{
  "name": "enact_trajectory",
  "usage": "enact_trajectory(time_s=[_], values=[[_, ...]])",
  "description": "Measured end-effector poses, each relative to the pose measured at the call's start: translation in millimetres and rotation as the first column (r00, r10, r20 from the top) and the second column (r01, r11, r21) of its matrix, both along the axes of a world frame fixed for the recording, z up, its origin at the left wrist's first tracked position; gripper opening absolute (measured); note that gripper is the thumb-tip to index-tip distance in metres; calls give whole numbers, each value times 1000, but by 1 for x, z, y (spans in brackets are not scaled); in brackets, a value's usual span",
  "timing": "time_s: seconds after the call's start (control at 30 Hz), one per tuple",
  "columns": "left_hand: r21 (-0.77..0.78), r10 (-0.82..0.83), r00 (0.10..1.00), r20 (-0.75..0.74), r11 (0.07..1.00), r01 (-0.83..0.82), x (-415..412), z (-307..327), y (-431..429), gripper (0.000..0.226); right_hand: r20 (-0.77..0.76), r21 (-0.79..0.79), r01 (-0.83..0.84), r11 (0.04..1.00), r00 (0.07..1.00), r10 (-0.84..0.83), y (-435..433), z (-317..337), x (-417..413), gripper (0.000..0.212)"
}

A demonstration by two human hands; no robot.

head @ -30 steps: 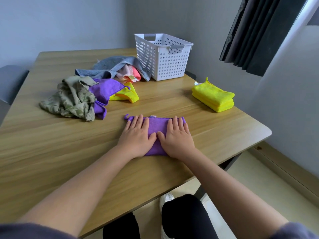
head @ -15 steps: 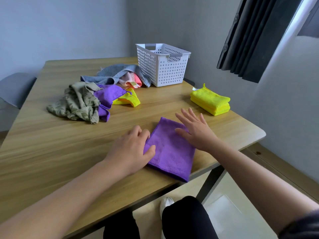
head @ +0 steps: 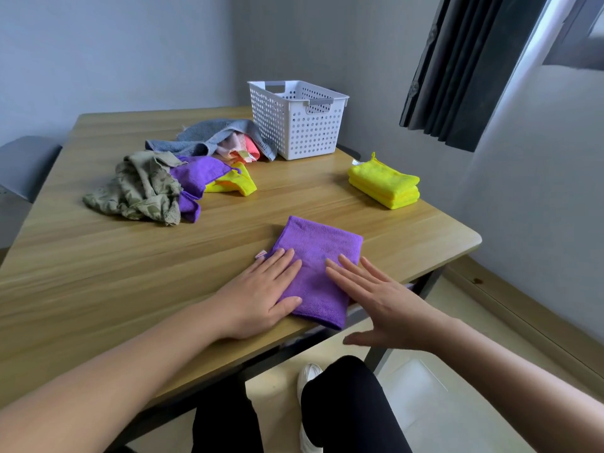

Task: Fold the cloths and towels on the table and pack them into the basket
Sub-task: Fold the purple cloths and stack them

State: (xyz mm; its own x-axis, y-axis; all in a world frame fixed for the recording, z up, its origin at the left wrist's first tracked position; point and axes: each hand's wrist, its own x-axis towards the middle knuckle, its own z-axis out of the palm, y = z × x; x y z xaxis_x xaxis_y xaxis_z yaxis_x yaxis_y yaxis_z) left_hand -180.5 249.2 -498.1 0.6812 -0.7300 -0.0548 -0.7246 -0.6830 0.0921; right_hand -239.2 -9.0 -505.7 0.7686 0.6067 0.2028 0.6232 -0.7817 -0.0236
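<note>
Near table (head: 130,273) edge, 6 o'clock: folded purple cloth (head: 322,253), judged light, limp, easily unfolded. On it, left hand (head: 261,299) presses flat; right hand (head: 385,305) at cloth's 3 o'clock, fingers straight. Lift by pinching the layers together.

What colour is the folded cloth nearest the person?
The cloth is purple; the head view shows it.
</note>
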Motion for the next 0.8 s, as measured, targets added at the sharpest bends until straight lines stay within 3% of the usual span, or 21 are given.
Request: enact_trajectory(time_s=[0.1,0.23,0.33,0.43,0.57,0.67,0.73,0.8], values=[[15,-2,999,-35,1000,2,-10,3,-2,120,131,53,-22,998,991,15,11,-10,1,77],[90,-14,999,31,996,11,-29,1,3,120,139,151,-104,983,987,83,18,-23,-1,60],[79,-18,996,83,997,11,-40,-7,9,105,36,270,-80,960,997,73,16,-18,-6,54],[-162,-18,999,46,986,26,-48,0,12,83,-204,465,57,883,978,44,15,-6,-11,50],[-554,10,990,-140,828,-86,-46,10,20,47,-401,576,252,777,916,0,17,11,-17,29],[-676,33,969,-247,710,-196,-36,8,23,24,-451,620,334,710,892,-25,21,22,-16,16],[-724,64,940,-334,621,-299,-27,10,19,17,-491,647,388,656,871,-30,23,26,-10,23],[-750,114,911,-396,533,-392,-15,10,12,14,-514,668,456,588,854,-79,26,29,-4,46]])
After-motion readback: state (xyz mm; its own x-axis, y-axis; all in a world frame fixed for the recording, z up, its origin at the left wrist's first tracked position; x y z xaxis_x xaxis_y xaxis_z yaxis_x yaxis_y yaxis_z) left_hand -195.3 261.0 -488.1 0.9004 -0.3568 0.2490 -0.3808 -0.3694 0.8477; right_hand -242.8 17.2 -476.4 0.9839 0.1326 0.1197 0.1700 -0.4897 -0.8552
